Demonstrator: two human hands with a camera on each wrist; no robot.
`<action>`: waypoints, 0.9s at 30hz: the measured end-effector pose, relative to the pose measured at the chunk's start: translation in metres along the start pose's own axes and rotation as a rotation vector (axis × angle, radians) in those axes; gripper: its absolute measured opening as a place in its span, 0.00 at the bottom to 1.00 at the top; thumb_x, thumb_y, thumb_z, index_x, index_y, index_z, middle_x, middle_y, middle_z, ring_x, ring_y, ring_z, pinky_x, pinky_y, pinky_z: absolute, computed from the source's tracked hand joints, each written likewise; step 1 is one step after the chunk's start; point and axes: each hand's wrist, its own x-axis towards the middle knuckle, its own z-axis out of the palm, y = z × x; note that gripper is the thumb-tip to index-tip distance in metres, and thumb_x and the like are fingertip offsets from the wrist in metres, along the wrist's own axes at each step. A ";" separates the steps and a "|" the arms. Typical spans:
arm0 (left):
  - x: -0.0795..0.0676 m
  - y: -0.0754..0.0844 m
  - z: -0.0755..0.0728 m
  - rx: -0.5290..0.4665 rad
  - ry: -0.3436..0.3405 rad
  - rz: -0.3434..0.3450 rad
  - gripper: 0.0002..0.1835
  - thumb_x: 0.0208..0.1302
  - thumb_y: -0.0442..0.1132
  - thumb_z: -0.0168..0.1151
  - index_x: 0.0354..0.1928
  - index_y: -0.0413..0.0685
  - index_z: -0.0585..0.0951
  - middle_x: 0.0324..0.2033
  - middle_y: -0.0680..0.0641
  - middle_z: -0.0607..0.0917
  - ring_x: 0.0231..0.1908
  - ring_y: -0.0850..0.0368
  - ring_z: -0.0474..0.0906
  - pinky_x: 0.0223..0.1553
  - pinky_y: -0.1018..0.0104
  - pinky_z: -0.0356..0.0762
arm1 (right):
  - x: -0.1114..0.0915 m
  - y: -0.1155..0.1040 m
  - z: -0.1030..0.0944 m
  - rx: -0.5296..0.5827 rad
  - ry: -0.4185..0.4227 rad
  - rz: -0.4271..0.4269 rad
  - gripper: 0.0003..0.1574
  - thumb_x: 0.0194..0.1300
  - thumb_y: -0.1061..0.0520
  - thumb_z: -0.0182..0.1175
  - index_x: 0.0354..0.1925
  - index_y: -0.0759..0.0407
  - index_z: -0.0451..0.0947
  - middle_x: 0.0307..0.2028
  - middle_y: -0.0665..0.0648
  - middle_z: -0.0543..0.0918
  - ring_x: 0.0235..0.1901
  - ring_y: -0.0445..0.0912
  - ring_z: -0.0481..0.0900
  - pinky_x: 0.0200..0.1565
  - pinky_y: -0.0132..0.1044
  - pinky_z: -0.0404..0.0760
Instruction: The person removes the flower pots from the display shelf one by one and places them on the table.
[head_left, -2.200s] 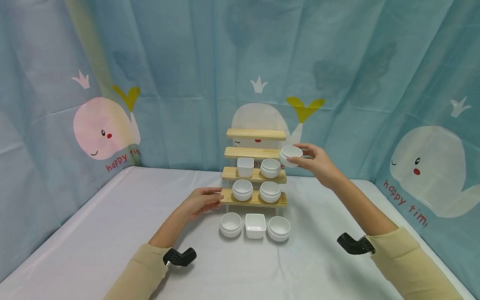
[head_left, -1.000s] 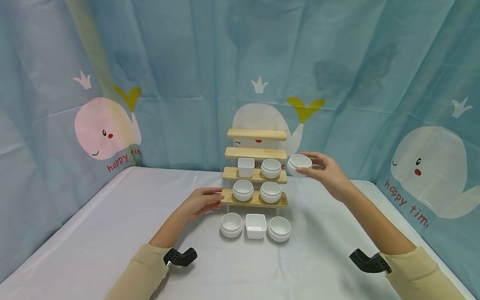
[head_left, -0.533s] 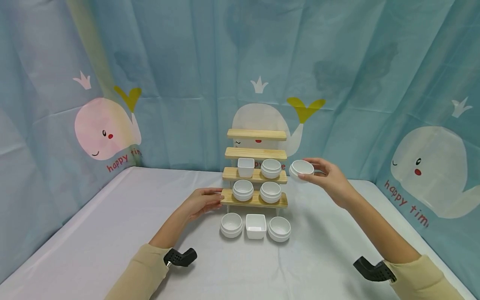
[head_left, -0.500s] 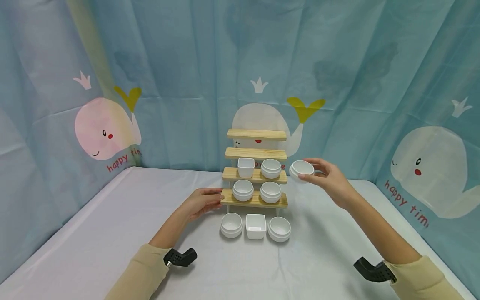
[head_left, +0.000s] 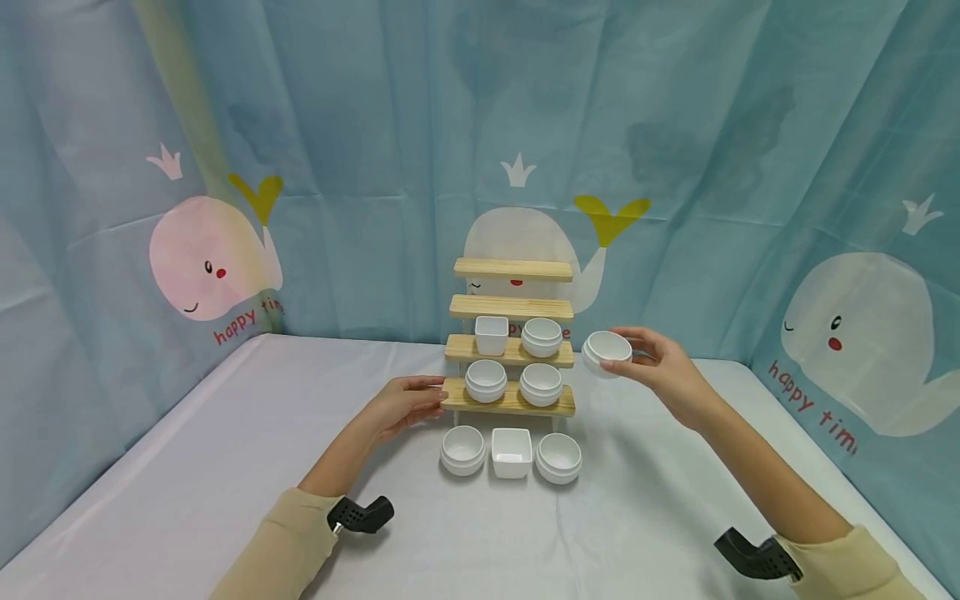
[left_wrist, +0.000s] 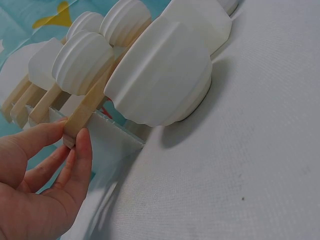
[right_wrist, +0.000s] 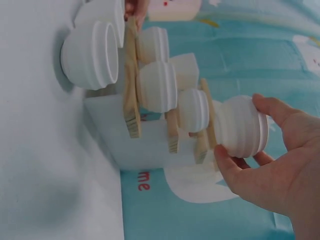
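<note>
My right hand (head_left: 660, 367) grips a small round white bowl (head_left: 606, 353), held in the air just right of a tiered wooden stand (head_left: 513, 308). In the right wrist view, fingers and thumb sit around the sides of this bowl (right_wrist: 241, 127). At the stand's lower left, my left hand (head_left: 405, 404) pinches the end of the lowest board (left_wrist: 82, 115) between thumb and fingers. That board carries two round bowls (head_left: 485, 381). One tier up stand a square white bowl (head_left: 491, 335) and a round bowl (head_left: 542, 337). Both top boards bear nothing.
Before the stand, a round bowl (head_left: 462, 450), a square bowl (head_left: 512, 453) and another round bowl (head_left: 558, 458) line up on the white tablecloth (head_left: 480, 542). A blue curtain (head_left: 360, 167) with printed whales hangs behind and at both sides.
My right hand has carried its bowl right and downward, away from beside the second board from the top. The left hand keeps its place on the lowest board; the other bowls stay put.
</note>
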 end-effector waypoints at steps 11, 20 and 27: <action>-0.001 0.000 0.000 -0.010 -0.002 0.008 0.29 0.77 0.30 0.61 0.75 0.27 0.67 0.44 0.46 0.84 0.34 0.64 0.86 0.43 0.74 0.88 | -0.007 0.004 0.003 0.011 0.001 0.001 0.43 0.73 0.55 0.69 0.77 0.65 0.63 0.65 0.63 0.73 0.47 0.35 0.83 0.55 0.25 0.78; -0.001 0.000 0.000 -0.009 -0.006 0.011 0.29 0.77 0.30 0.60 0.75 0.27 0.66 0.44 0.46 0.84 0.34 0.64 0.86 0.42 0.74 0.88 | -0.011 0.008 0.003 0.006 0.002 0.000 0.43 0.73 0.55 0.69 0.77 0.65 0.64 0.66 0.65 0.72 0.47 0.36 0.83 0.53 0.24 0.80; 0.000 0.000 0.000 -0.009 -0.003 0.004 0.29 0.77 0.30 0.61 0.75 0.27 0.67 0.43 0.46 0.84 0.34 0.64 0.86 0.42 0.74 0.88 | -0.013 0.013 0.004 0.009 0.004 0.010 0.43 0.73 0.55 0.69 0.78 0.65 0.63 0.67 0.66 0.72 0.47 0.37 0.82 0.53 0.24 0.80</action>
